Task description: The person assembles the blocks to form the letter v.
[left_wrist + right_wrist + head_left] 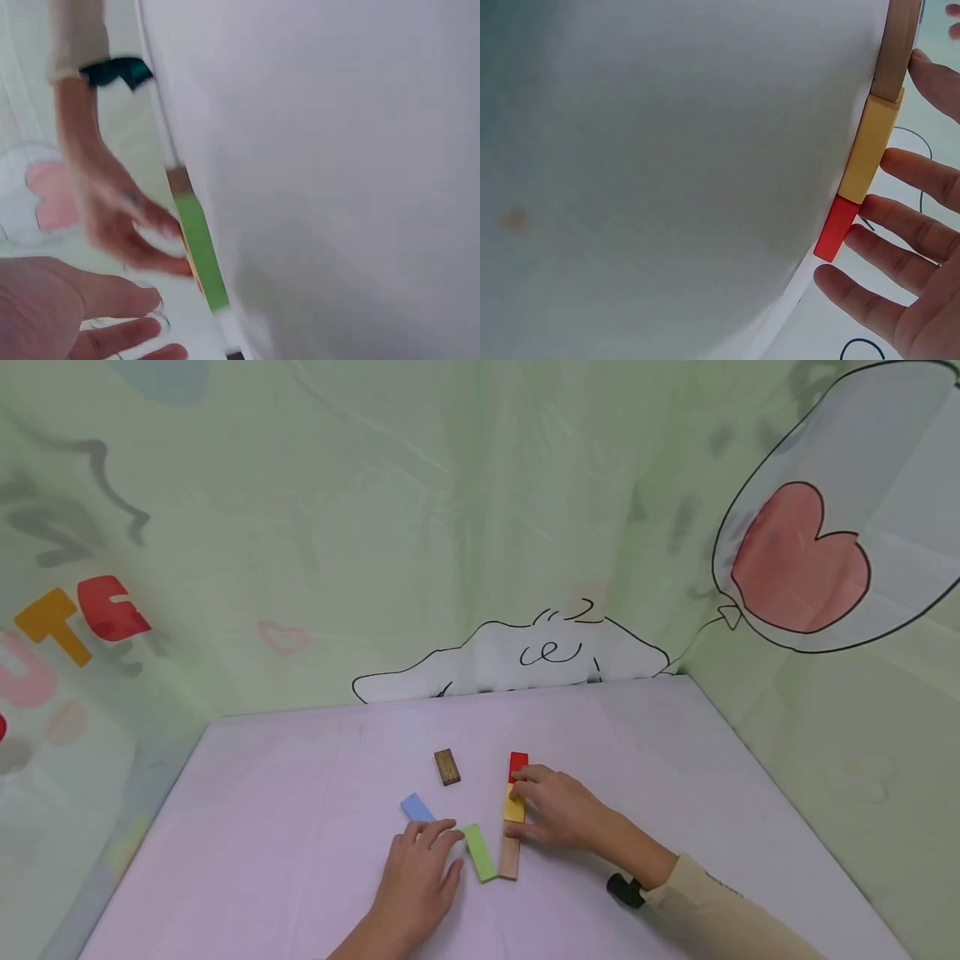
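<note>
A red block [518, 764], a yellow block [514, 802] and a light wooden block [509, 857] lie end to end in a straight line. Spread along this line, the fingers of my right hand [558, 806] touch the blocks, with the thumb at the wooden one, as the right wrist view also shows. A green block [481, 853] slants beside the wooden block, their near ends close together. My left hand [420, 872] hovers with relaxed fingers between the green block and a blue block [417, 807], whose near end it hides; nothing is in its grasp.
Farther back on the pale tabletop [300, 827] lies a dark brown wooden block [447, 767], apart from the others. A printed curtain [375, 527] stands behind the table and along its sides. A black wrist device [626, 890] sits at the right sleeve.
</note>
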`<state>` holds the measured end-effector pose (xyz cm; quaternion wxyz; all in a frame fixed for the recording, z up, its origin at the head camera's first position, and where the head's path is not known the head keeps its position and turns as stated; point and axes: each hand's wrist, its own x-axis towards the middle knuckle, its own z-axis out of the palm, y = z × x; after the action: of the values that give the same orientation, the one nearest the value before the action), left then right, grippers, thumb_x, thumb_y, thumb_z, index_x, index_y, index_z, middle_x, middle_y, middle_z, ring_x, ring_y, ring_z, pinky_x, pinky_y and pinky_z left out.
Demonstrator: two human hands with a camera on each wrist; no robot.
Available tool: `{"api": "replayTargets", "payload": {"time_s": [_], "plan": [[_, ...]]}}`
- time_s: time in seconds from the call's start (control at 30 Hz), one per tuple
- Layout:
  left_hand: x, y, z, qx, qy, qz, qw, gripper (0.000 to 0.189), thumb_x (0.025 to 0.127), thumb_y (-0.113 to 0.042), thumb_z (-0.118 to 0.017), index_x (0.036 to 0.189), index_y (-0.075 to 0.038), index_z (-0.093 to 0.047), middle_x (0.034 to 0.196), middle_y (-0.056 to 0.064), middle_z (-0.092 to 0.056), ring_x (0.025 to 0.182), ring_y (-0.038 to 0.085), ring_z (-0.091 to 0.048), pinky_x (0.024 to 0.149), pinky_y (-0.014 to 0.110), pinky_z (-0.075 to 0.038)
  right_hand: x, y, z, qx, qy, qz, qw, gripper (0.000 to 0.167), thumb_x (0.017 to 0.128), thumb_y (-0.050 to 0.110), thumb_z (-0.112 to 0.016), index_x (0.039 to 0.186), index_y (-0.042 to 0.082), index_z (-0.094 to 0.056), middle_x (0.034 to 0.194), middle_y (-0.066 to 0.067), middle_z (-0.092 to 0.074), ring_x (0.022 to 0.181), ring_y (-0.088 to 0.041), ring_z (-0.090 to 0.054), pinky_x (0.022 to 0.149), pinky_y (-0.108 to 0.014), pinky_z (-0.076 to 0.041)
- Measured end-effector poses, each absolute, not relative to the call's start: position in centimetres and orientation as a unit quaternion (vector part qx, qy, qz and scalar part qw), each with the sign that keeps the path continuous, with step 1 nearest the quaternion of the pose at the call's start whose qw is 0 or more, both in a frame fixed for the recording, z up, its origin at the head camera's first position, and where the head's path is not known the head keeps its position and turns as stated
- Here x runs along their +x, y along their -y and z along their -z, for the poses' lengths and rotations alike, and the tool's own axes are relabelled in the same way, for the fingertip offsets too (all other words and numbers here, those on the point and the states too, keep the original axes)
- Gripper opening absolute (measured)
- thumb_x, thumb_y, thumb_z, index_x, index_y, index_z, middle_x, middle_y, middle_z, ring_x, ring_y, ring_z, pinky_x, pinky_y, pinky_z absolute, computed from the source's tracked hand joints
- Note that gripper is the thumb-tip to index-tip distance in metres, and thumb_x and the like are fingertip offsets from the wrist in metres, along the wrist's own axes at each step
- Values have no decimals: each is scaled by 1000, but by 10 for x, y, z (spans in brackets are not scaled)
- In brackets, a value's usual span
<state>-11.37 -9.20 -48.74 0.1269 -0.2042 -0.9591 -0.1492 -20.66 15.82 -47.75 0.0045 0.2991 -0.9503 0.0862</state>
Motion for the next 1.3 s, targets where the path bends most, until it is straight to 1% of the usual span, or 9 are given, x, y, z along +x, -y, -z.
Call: {"api": "replayTargets", "payload": {"time_s": [0.07, 0.17, 0.27, 0.37, 0.47, 0.6, 0.7, 0.87, 1.3], "plan": [[-121, 97, 488, -165, 961, 156, 155, 29, 89, -20, -84, 117, -13, -76, 124, 3, -76, 107, 24, -63, 80, 38, -50, -206, -159, 477, 302, 949, -88, 7, 47, 85, 51, -86, 112, 14, -77, 133, -11, -71, 124, -30, -68, 100, -44, -62], [-133, 106, 487, -116, 966, 166, 159, 31, 86, -17, -87, 114, -9, -76, 119, 8, -78, 101, 27, -64, 78, 40, -49, -206, -159, 477, 305, 948, -91, 10, 46, 86, 50, -86, 111, 13, -77, 132, -11, -71, 123, -30, -68, 100, -44, -62], [-143, 116, 485, -74, 972, 175, 138, 36, 84, -18, -89, 116, -6, -76, 120, 13, -78, 101, 32, -65, 79, 44, -48, -206, -160, 478, 305, 948, -91, 12, 46, 86, 50, -86, 112, 13, -77, 132, -11, -71, 123, -30, -68, 99, -44, -62], [-150, 123, 485, -42, 977, 183, 106, 42, 84, -23, -89, 120, -5, -75, 122, 15, -78, 103, 34, -65, 78, 46, -45, -205, -160, 478, 304, 948, -88, 13, 46, 86, 51, -85, 112, 13, -77, 132, -10, -71, 124, -29, -68, 99, -43, -62], [-155, 129, 486, -24, 977, 198, 78, 46, 84, -27, -90, 121, -3, -75, 121, 16, -78, 101, 34, -65, 77, 45, -42, -205, -160, 479, 303, 949, -87, 13, 46, 86, 51, -85, 113, 14, -77, 133, -10, -71, 124, -29, -68, 99, -43, -62], [-160, 136, 487, -7, 975, 215, 61, 49, 82, -32, -91, 119, -3, -76, 115, 15, -80, 95, 30, -64, 75, 42, -40, -206, -160, 480, 306, 948, -87, 15, 46, 86, 51, -85, 112, 14, -77, 132, -9, -71, 124, -27, -67, 99, -43, -62], [-162, 139, 488, 1, 973, 224, 49, 51, 81, -35, -92, 118, -4, -76, 113, 14, -80, 94, 28, -63, 77, 43, -41, -206, -160, 479, 308, 947, -90, 15, 45, 86, 50, -85, 112, 14, -77, 131, -8, -71, 124, -27, -67, 99, -42, -62], [-164, 140, 490, 5, 970, 242, 36, 53, 79, -35, -93, 119, -4, -77, 114, 13, -80, 95, 27, -64, 82, 45, -44, -207, -159, 480, 305, 948, -91, 10, 46, 86, 50, -85, 112, 14, -77, 132, -9, -71, 125, -27, -67, 101, -43, -61], [-164, 142, 500, -6, 965, 259, 46, 62, 75, -33, -95, 126, -4, -75, 125, 14, -77, 107, 32, -66, 93, 54, -50, -207, -159, 480, 295, 951, -92, 2, 46, 85, 50, -86, 112, 14, -77, 131, -8, -70, 124, -26, -66, 100, -42, -62]]}}
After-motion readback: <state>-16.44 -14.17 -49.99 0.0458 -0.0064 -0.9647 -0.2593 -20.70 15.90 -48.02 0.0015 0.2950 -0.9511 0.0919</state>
